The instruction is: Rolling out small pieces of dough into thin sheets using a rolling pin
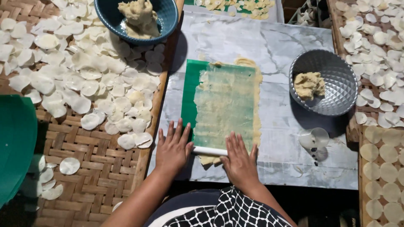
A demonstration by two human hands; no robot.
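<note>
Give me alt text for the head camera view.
Left hand and right hand press a white roller at the near end of thin dough on a green sheet; dough bowls and pale discs surround the marble board.

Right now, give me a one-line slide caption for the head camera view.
Both hands, left and right, press a white roller over thin dough on a green sheet.

We see both forearms reaching up from the bottom edge, bare to the elbow; the left hand (173, 148) lies palm down, its 5 fingers spread and pointing away from the body; the right hand (240, 159) lies flat too, fingers together, angled slightly leftward; the 2 wrists sit near each other, not touching.
</note>
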